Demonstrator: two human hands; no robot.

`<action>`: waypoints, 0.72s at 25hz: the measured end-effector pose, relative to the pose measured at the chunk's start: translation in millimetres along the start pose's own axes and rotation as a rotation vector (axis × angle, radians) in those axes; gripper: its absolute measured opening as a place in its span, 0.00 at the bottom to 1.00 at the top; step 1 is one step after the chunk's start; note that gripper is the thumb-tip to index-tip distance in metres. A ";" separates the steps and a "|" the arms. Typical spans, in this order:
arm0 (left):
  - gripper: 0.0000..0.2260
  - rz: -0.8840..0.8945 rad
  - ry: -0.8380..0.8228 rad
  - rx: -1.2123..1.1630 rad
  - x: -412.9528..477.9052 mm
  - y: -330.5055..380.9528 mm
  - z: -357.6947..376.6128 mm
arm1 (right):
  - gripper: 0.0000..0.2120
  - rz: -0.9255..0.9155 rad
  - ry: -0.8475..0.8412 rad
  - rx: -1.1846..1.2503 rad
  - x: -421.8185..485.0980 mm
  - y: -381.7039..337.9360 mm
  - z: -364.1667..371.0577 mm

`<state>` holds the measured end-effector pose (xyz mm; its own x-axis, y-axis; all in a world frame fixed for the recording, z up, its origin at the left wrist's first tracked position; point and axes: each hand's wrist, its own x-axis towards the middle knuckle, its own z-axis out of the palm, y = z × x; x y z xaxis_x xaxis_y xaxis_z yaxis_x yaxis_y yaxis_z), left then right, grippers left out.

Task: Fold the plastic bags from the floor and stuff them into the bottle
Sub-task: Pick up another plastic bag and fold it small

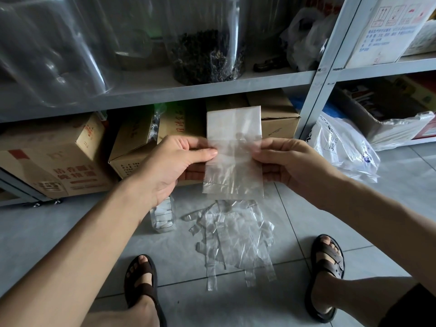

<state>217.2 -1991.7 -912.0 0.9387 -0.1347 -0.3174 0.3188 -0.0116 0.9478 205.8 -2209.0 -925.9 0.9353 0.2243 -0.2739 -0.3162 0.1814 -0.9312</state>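
Left hand (169,164) and right hand (286,161): apart, each pinching one side edge of a clear plastic bag (233,154) held upright between them. Folding judged best with edges matched and air pressed out. Bottle (162,215): on the floor below the left hand; remaining bags (238,239) just right of it.

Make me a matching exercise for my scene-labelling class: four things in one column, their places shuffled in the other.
Things
1. held clear bag
2. bottle
3. pile of clear bags
4. jar of dark dried matter

Places
A. on the shelf
B. spread out on the floor
C. pinched between left hand and right hand
D. standing on the floor, just below the left hand

Pairs: 1-C, 2-D, 3-B, 4-A
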 end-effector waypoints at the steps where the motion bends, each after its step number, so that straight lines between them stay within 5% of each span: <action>1: 0.06 -0.006 -0.014 -0.018 -0.4 0.8 -0.4 | 0.06 0.001 -0.001 0.019 0.3 0.0 -0.9; 14: 0.15 -0.078 -0.111 -0.146 -2.5 2.4 -3.5 | 0.07 -0.008 -0.045 0.060 1.6 -0.2 -2.0; 18: 0.09 -0.074 -0.133 -0.159 -2.0 1.6 -3.2 | 0.05 -0.023 -0.054 0.035 0.8 -0.2 -2.2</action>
<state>216.3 -1988.3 -910.0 0.8896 -0.2692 -0.3689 0.4128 0.1284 0.9017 207.0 -2211.0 -926.4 0.9327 0.2709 -0.2382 -0.3009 0.2202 -0.9279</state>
